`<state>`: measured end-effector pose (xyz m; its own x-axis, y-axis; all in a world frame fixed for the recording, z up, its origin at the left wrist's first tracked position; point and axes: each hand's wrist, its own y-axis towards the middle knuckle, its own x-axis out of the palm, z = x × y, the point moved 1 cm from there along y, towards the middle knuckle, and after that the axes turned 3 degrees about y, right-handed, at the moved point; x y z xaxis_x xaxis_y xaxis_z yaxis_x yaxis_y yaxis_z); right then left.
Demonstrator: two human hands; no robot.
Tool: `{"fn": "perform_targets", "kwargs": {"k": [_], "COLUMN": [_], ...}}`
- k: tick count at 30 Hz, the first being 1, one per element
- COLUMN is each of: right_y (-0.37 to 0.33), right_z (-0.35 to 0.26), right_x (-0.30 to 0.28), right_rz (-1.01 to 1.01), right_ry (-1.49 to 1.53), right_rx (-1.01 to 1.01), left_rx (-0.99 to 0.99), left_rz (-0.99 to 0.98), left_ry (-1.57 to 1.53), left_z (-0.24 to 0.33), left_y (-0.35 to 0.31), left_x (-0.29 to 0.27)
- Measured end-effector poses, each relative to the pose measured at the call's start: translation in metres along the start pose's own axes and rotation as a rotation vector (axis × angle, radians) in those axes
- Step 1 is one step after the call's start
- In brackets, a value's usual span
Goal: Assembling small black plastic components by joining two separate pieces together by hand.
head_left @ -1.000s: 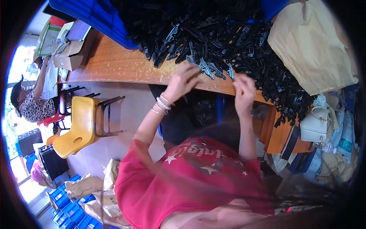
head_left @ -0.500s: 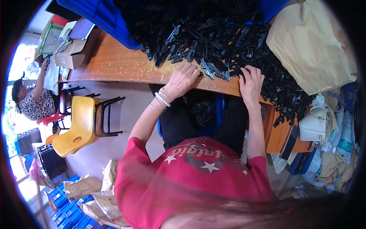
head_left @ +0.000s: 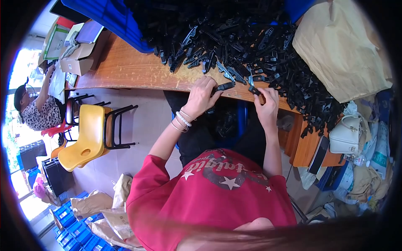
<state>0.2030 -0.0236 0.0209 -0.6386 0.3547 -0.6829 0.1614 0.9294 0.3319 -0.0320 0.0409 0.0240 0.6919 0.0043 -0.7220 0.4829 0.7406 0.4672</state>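
My left hand (head_left: 204, 95) is closed in a pinch on a small black plastic part (head_left: 225, 86) that sticks out to its right, over the table's front edge. A second black plastic part (head_left: 254, 90) sits between the thumb and fingers of my right hand (head_left: 267, 104). The two parts are apart, their ends pointing toward each other. Just beyond both hands spreads a big pile of black plastic parts (head_left: 226, 46). Its near pieces lie loose on the wooden table (head_left: 125, 67). The exact shape of the held parts is partly hidden by my fingers.
A blue crate (head_left: 113, 25) tips over the table behind the pile. Brown paper (head_left: 341, 50) covers the right side, above a white handbag (head_left: 345, 136). Yellow chairs (head_left: 88, 134) stand at left, near another person (head_left: 37, 108). Below the table edge is a blue bin (head_left: 243, 119).
My right hand has drawn back from the pile, leftward and nearer, and now holds a black part. The part in my left hand has come into clear view.
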Motion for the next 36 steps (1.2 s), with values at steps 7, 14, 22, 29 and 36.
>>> {"fn": "perform_targets", "kwargs": {"k": [7,14,22,29,36], "right_y": [-0.004,-0.011,-0.018,-0.010,-0.002], "right_z": [0.002,-0.001,-0.008,0.001,-0.009], "right_x": [0.011,0.010,-0.007,-0.007,0.000], "right_rz": [0.067,0.101,0.118,-0.041,-0.050], "right_ry": [0.095,0.216,0.347,0.370,0.345], "right_rx": [-0.053,0.015,0.137,0.158,0.094], "left_rx": [-0.020,-0.059,0.056,0.006,0.113], "left_rz": [-0.116,-0.133,-0.133,-0.152,-0.153], "left_ry": [0.118,-0.040,-0.072,-0.212,-0.241], "left_z": [0.006,0.027,0.026,0.018,0.020], "left_y": [-0.003,0.010,0.027,0.032,0.032], "left_x": [-0.007,0.020,0.036,0.039,0.038]}}
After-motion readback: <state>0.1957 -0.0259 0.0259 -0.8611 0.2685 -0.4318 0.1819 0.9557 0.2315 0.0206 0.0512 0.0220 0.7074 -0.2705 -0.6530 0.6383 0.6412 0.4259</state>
